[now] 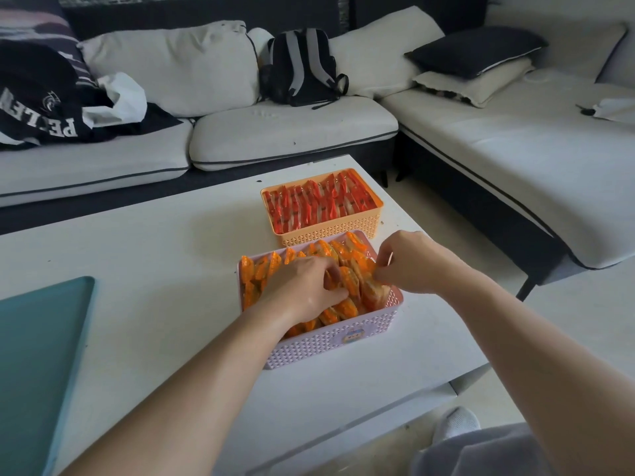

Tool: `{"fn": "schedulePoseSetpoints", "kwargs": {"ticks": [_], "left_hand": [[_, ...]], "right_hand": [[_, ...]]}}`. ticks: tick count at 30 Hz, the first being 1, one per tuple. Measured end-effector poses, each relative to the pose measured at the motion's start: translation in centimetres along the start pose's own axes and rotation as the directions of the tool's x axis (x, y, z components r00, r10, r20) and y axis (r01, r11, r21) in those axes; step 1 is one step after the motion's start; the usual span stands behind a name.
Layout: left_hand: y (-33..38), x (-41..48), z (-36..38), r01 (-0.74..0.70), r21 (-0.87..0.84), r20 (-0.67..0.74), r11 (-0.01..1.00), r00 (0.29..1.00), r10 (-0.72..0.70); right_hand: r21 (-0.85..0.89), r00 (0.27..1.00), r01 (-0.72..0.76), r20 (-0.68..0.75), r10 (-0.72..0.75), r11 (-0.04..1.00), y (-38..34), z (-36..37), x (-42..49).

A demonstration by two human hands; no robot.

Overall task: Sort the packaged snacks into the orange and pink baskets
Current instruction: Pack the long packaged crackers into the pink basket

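A pink basket (330,341) sits near the table's front edge, packed with several orange snack packets (347,259) standing on edge. Behind it an orange basket (326,235) holds rows of red snack packets (319,201). Both my hands are inside the pink basket. My left hand (305,286) lies over the middle packets with its fingers curled round some of them. My right hand (409,262) pinches an orange packet at the basket's right end. The packets under my hands are partly hidden.
The white table (154,262) carries a teal tray (37,355) at the front left. A white sofa with cushions, a black backpack (302,67) and dark clothing (41,97) wraps round the back and right. The table's right edge lies close to the baskets.
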State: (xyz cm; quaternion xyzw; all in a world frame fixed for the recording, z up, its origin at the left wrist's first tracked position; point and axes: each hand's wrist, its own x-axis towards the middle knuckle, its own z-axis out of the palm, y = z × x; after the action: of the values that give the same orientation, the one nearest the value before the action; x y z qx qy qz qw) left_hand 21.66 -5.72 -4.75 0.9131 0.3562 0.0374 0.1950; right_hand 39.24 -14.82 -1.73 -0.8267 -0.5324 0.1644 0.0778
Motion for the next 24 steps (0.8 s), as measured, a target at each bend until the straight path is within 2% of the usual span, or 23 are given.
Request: {"fn": "schedulePoseSetpoints", "kwargs": {"ticks": [3,6,10,13,15,20,24], "left_hand": [[-0.1,0.0,0.2,-0.014,-0.017,0.030,1.000,0.999,0.015],[-0.1,0.1,0.3,-0.027,-0.030,0.045,0.999,0.999,0.029],[0.1,-0.2,0.4,-0.024,-0.025,0.063,0.999,0.998,0.026],[0.2,-0.3,0.4,-0.029,-0.049,0.059,0.998,0.998,0.032],[0.3,-0.3,0.4,-0.044,-0.038,0.042,0.998,0.998,0.045],[0.3,-0.2,0.4,-0.024,-0.053,0.019,0.998,1.000,0.025],[0.0,-0.4,-0.3,-0.026,-0.111,-0.041,0.993,0.999,0.021]], "right_hand": [[-0.029,0.998,-0.033,0.051,0.034,0.999,-0.4,1.0,0.2],[-0.142,0.994,0.009,0.105,0.006,0.990,-0.6,1.7,0.2],[-0.295,0.989,0.147,0.019,-0.148,0.944,-0.7,-0.3,-0.6],[-0.266,0.962,0.266,0.009,-0.273,0.927,-1.1,-1.1,-1.3],[-0.260,0.953,0.300,0.037,-0.301,0.918,-1.1,-0.7,-1.3],[-0.208,0.966,0.256,0.080,-0.244,0.944,-1.2,0.6,-0.7],[-0.093,0.981,0.191,0.004,-0.192,0.977,-0.9,0.4,-0.7]]}}
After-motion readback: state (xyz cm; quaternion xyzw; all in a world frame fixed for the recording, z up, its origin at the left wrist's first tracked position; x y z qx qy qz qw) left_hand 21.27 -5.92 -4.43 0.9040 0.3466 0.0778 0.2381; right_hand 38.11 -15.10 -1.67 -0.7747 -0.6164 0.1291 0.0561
